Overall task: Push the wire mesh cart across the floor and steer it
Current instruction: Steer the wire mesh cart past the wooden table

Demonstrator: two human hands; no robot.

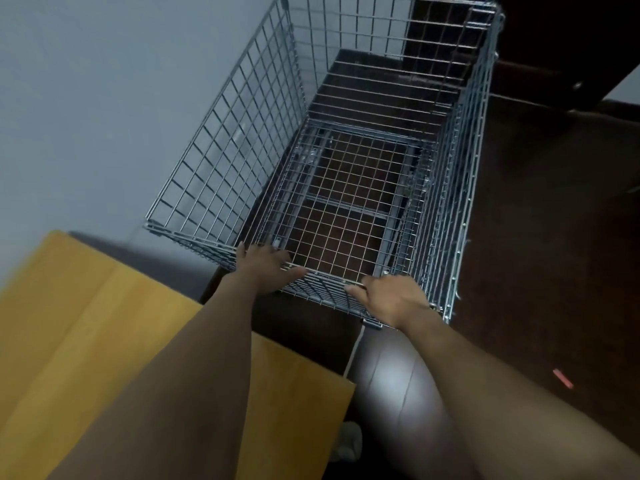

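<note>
The wire mesh cart [225, 140] is a tall silver cage standing on a dark wooden floor, right in front of me and empty inside. Its left side runs close along a pale wall. My left hand [265, 268] lies over the near top rail towards its left end, fingers curled on the wire. My right hand [391, 299] grips the same rail near the right corner. Both arms reach forward from the bottom of the view.
A yellow wooden tabletop [104, 341] fills the lower left, close to the cart's near left corner. A white cable [353, 355] runs down the floor beside it. Dark furniture [571, 46] stands beyond the cart at upper right. A small red object [562, 378] lies on the floor.
</note>
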